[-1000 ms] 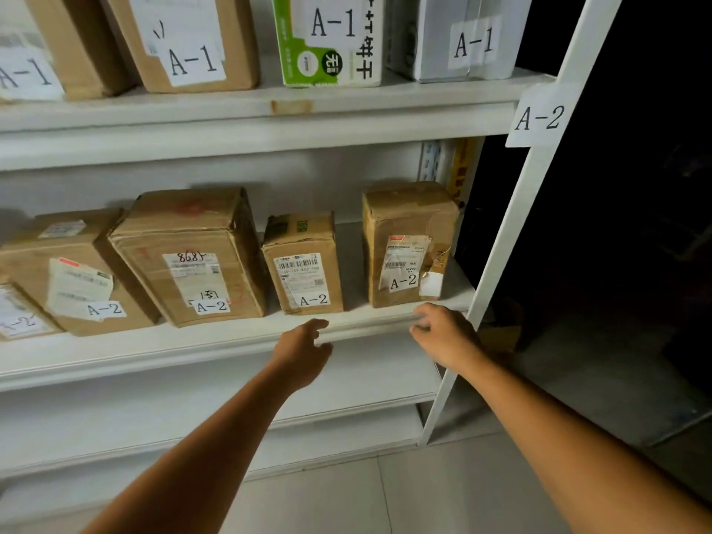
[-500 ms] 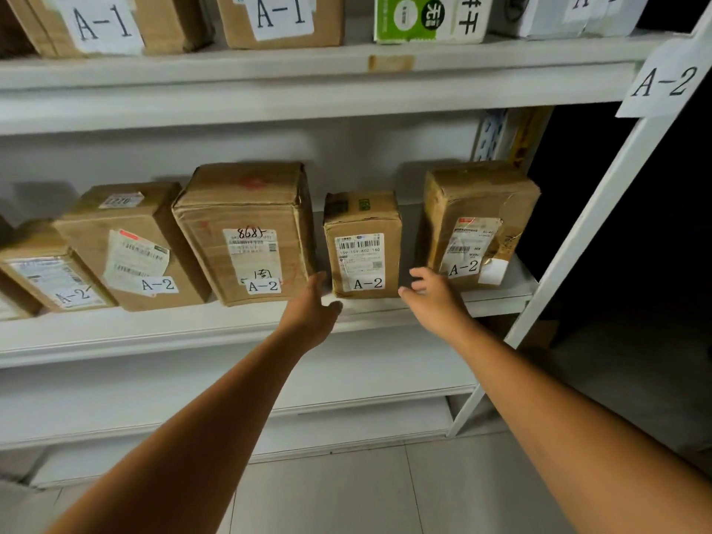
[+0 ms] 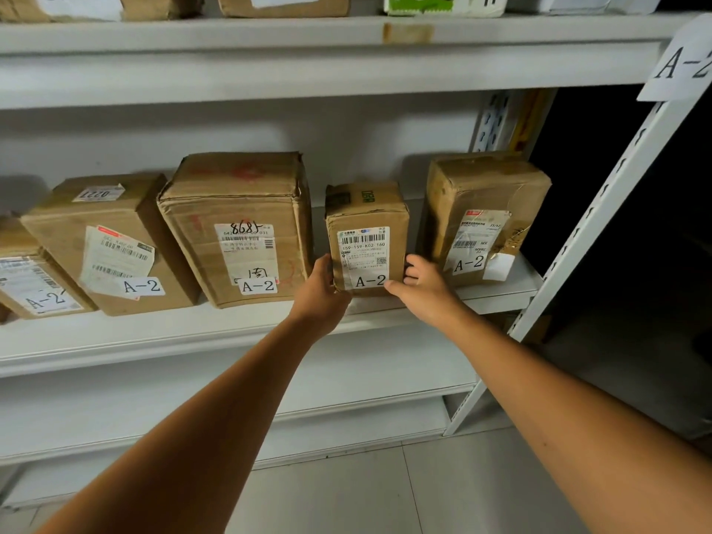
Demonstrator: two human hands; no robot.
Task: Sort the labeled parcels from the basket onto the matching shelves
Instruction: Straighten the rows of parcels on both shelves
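Observation:
A small brown parcel [image 3: 366, 225] labeled A-2 stands upright on the white A-2 shelf [image 3: 192, 333]. My left hand [image 3: 321, 294] grips its lower left edge and my right hand [image 3: 422, 287] grips its lower right edge, thumb under the front label. To its left stands a larger A-2 parcel [image 3: 239, 225] and to its right another A-2 parcel [image 3: 485, 213]. Farther left lie two more A-2 parcels [image 3: 104, 244]. The basket is out of view.
An A-2 paper tag [image 3: 682, 63] hangs on the white upright post [image 3: 601, 210] at the right. The A-1 shelf [image 3: 308, 52] above carries several boxes. Lower shelves and a tiled floor [image 3: 346, 495] are below; the area beyond the post is dark.
Both hands rose from the shelf's front edge and closed in on the small A-2 parcel, now holding its two sides. The view moved closer to the shelf.

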